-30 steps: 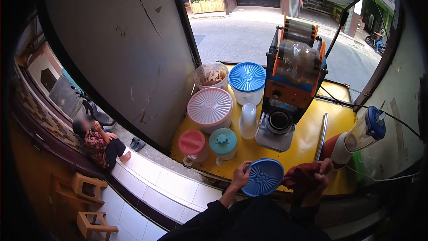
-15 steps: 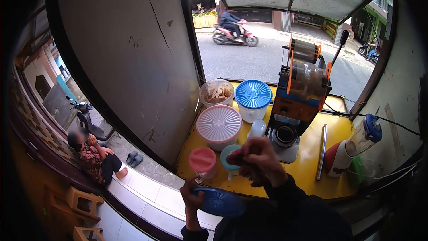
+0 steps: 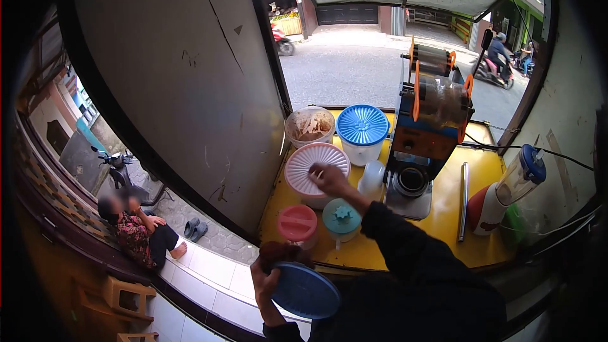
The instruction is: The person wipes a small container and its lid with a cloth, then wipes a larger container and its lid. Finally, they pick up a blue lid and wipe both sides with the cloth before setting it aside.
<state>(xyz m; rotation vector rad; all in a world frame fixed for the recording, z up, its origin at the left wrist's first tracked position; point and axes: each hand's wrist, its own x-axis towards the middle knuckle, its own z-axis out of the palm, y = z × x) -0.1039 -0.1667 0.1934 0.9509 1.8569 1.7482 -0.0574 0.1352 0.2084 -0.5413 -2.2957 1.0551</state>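
My left hand [image 3: 263,278] grips a round blue lid [image 3: 306,290] near the counter's front edge, together with a dark reddish-brown cloth [image 3: 282,253]. My right hand [image 3: 329,179] is over the pale pink ribbed lid [image 3: 304,163] of a large tub, its fingers curled at the lid's right part; whether they hold anything is hidden. In front of that tub stand a container with a pink lid [image 3: 297,223] and one with a turquoise lid [image 3: 342,215]. Behind are a blue-lidded tub [image 3: 363,125] and an open tub with brown contents [image 3: 310,125].
A cup sealing machine [image 3: 421,142] stands on the yellow counter [image 3: 443,228], with a metal tube [image 3: 463,201] and a blender [image 3: 500,199] to its right. Clear cups [image 3: 372,177] are beside the machine. A person [image 3: 139,228] sits at the left. Motorcycles are on the road.
My right hand has moved forward from the reddish-brown cloth to the pale pink lid. The cloth is now at my left hand. The motorcycle rider outside has moved right, and a red motorcycle appears at left.
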